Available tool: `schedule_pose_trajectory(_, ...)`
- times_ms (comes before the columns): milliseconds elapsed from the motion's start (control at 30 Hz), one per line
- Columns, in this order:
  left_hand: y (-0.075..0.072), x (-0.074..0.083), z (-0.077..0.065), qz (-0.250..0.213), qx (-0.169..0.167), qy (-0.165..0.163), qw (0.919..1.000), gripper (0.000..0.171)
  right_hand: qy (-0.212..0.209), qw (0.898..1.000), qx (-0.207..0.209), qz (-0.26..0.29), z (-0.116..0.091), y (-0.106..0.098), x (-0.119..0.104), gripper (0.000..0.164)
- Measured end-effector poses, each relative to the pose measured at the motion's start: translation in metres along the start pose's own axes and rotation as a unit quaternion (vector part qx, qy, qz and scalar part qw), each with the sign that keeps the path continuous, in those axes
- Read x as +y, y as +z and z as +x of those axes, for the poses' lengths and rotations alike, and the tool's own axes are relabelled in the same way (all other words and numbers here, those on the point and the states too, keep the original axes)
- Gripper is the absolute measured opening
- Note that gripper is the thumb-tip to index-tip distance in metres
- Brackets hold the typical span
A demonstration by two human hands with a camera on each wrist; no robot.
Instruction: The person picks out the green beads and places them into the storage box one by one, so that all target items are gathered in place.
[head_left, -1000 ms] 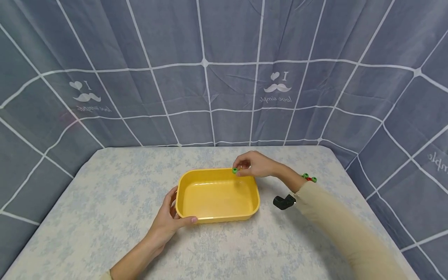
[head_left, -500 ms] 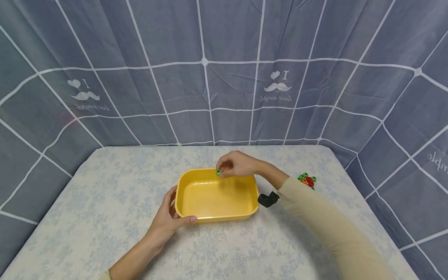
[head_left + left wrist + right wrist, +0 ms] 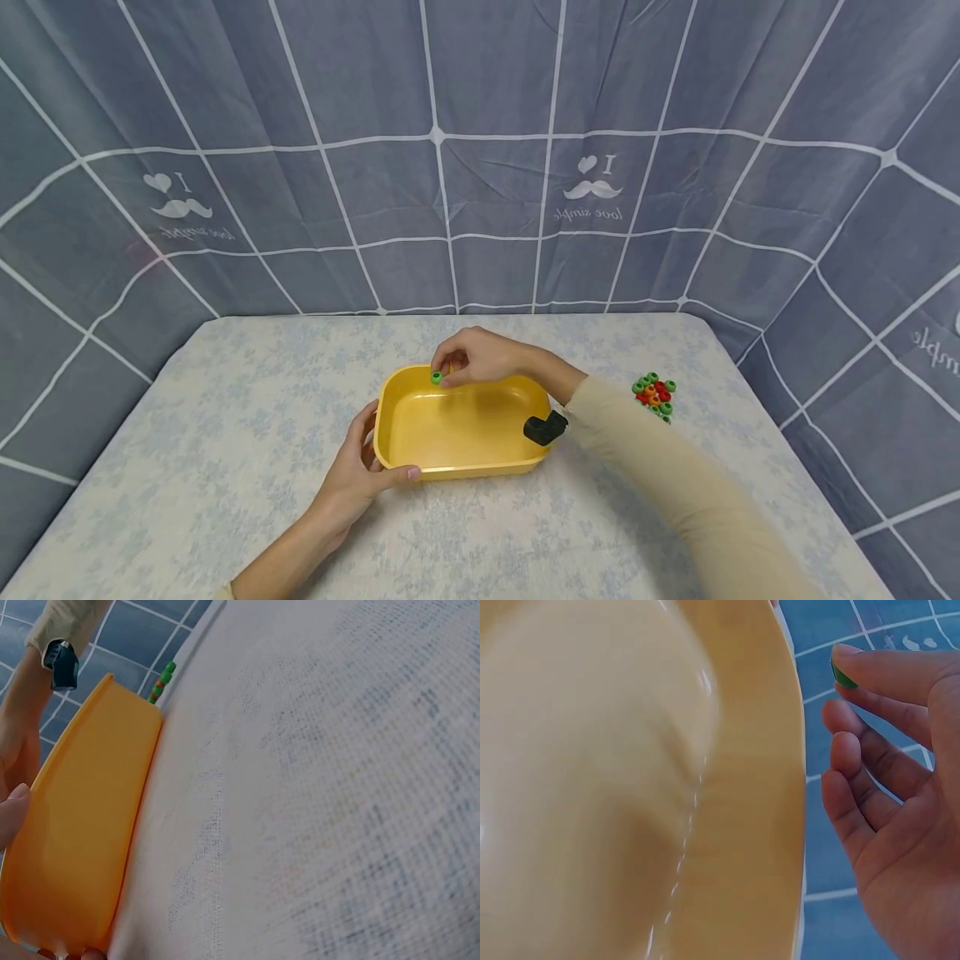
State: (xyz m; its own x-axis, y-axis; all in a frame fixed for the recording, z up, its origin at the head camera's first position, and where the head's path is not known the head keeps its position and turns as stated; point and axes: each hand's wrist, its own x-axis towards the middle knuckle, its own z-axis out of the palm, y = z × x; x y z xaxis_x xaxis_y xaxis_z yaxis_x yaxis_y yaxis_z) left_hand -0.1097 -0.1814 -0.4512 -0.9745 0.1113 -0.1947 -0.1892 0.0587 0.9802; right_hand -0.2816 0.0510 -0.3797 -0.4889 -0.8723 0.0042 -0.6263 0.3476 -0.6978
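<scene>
A yellow rectangular tub [image 3: 465, 472] stands on the table, and nothing shows inside it. My left hand [image 3: 360, 467] grips its left front corner, thumb over the front rim and fingers around the outer side. Between the thumb and index finger of my right hand [image 3: 480, 357] is pinched a small green bead [image 3: 437, 377], held over the back rim of the tub. The right wrist view shows only the edge of this green bead [image 3: 844, 676] between the fingertips; the other fingers are loosely bent.
Several green, red and orange beads [image 3: 654, 396] lie in a cluster on the patterned tablecloth [image 3: 247, 400], right of the tub. A black wrist camera [image 3: 545, 428] hangs below the right sleeve, overlapping the tub's right side. Behind the table hangs a blue-grey curtain [image 3: 495, 192].
My right hand has moved left along the tub's back rim with the green bead. The bead cluster, partly behind the right arm before, now shows. My left hand has stayed on the tub.
</scene>
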Motion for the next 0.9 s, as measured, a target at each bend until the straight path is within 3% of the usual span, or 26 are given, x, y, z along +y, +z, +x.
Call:
schedule_pose_trajectory(400,-0.001,-0.002,-0.001,-0.017,-0.014,0.015,0.9996,0.112,-0.02,1.0,-0.018,-0.016,0.023,0.011,-0.01,0.013)
schedule_pose_trajectory(900,-0.002,-0.002,-0.001,-0.016,-0.019,0.015,0.9996,0.113,-0.028,0.999,-0.017,-0.014,0.031,0.014,-0.015,0.022)
